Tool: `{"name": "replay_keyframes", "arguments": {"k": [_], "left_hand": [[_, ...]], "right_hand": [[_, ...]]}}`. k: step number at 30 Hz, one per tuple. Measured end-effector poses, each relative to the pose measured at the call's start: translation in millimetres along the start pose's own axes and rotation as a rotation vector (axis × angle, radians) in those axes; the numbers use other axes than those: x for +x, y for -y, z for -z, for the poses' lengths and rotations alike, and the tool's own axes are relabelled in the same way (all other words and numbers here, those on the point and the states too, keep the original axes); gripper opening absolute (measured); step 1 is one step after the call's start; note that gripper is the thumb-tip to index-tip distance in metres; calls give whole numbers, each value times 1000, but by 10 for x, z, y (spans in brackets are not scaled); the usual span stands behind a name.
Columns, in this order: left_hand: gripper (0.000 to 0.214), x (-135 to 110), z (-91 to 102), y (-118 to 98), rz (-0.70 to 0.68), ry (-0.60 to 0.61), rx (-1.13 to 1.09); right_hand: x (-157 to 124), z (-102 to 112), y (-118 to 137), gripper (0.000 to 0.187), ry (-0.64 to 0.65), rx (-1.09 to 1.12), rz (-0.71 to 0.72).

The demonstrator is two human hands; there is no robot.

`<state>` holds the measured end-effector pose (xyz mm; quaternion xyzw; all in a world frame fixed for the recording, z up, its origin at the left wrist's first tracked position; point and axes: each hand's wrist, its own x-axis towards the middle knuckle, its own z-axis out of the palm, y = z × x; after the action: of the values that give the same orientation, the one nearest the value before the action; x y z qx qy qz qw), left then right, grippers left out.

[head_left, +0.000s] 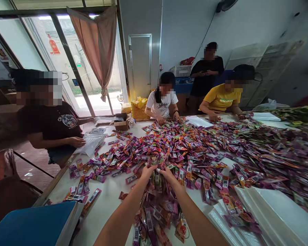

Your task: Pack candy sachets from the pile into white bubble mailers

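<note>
Both my arms reach forward over a white table [110,201] heaped with several small purple, red and orange snack sachets [184,150]. My left hand [147,172] and my right hand [166,173] meet at the near edge of the heap. Their fingers curl round a small bunch of sachets [157,177] held between them. A strip of white tape wraps one right finger. More sachets [156,215] lie under my forearms.
Stacks of clear flat bags [272,212] lie at the near right. A blue box [33,225] sits near left. A person in black sits left over clear bags [91,141]. Two people sit at the far side, one stands behind. Yellow crate [139,111] and cardboard box [122,123] far end.
</note>
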<state>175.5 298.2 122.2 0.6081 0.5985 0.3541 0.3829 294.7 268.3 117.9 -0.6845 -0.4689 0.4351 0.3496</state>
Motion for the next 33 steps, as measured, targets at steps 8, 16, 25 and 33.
{"name": "replay_keyframes", "arguments": {"k": [8, 16, 25, 33], "left_hand": [[42, -775, 475, -140, -255, 118, -319], [46, -2229, 894, 927, -586, 173, 554], [57, -1412, 468, 782, -305, 322, 739], [36, -1641, 839, 804, -263, 429, 700]], "right_hand": [[-712, 327, -20, 52, 51, 247, 504], [-1806, 382, -932, 55, 74, -523, 434], [-1185, -17, -769, 51, -74, -797, 307], [-1468, 269, -956, 47, 177, -724, 458]]}}
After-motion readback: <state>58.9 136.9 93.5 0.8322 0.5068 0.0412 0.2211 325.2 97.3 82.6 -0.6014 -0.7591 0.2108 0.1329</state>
